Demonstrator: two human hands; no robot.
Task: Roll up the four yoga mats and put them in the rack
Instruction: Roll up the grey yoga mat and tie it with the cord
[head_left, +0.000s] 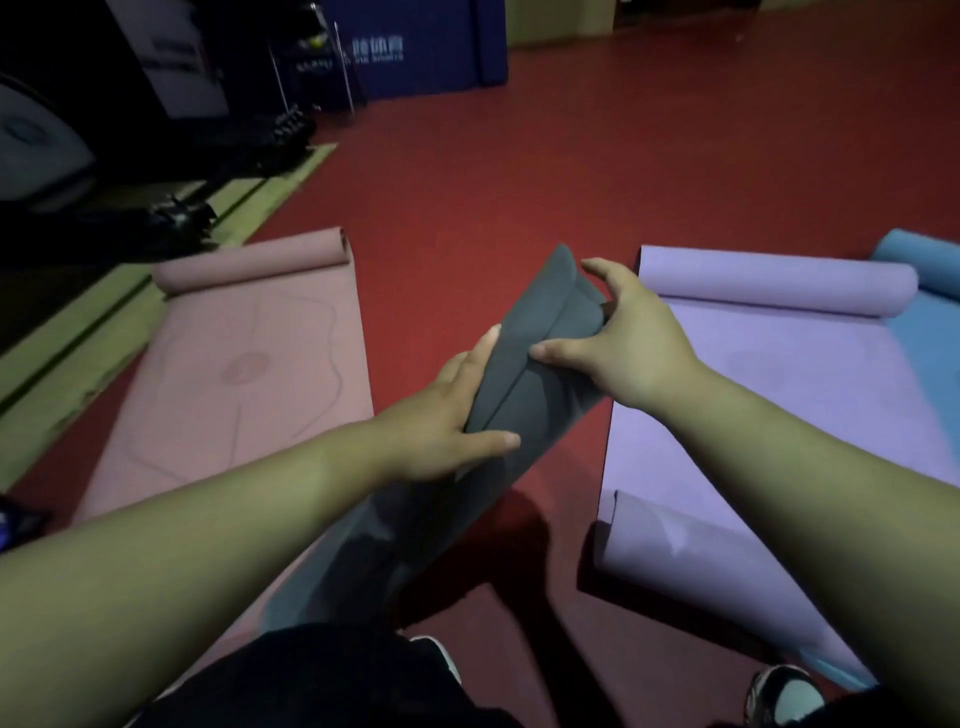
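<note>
- Grey yoga mat (524, 374) is rolled into a long tube and is held in the air over the red floor (467, 182). It lies on a slant: the lower end is close to the person's dark trousers and the upper end points away, to the right.
- One light shoe (784, 691) stands at the bottom right, on the near edge of the purple mat. A part of the other shoe (441, 654) shows just beside the lower end of the grey roll.
- Left hand (441, 421) grips the middle of the grey roll from the left side, with the thumb laid across the front and the fingers along the far side.
- Right hand (623, 343) holds the upper end of the same roll. The thumb presses on the front layer, the forefinger is stretched out, and the other fingers go behind the roll.
- Pink mat (234, 374) lies flat on the floor at the left, and only its far end is rolled.
- Purple mat (779, 395) lies flat at the right. Its near left corner curls up and its far end is rolled.
- Blue mat (924, 322) shows beyond the purple one at the right edge, touching it, with a rolled far end too.
- Dark equipment (156, 104) stands far at the left, too dim to tell what it is.
- Blue pad (431, 47) with white letters stands upright at the far side of the floor.
</note>
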